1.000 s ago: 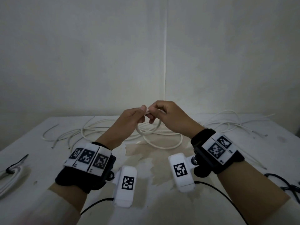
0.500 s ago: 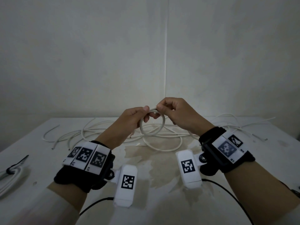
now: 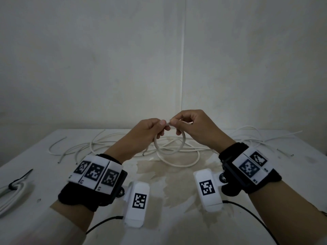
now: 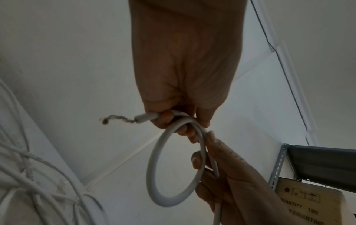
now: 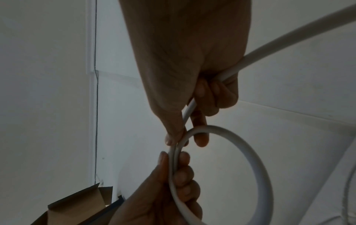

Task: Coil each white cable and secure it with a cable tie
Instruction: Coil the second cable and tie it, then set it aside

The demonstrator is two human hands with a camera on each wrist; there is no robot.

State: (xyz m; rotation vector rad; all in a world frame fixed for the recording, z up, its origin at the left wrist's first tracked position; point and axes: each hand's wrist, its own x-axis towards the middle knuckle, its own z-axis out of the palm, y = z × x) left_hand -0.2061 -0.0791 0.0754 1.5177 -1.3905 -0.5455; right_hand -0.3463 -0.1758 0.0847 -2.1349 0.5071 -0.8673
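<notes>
Both hands pinch one white cable (image 3: 169, 150): my left hand (image 3: 143, 132) grips the loop's crossing, my right hand (image 3: 192, 127) the next turn.

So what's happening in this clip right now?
A person is coiling a white cable above a table. The left hand pinches the cable's cut end and the top of a first small loop; the right hand grips the cable right beside it, feeding in the next length. The rest of that cable trails down to the table. More loose cables lie uncoiled behind, and one finished bundle with a black tie sits at the left edge.
</notes>
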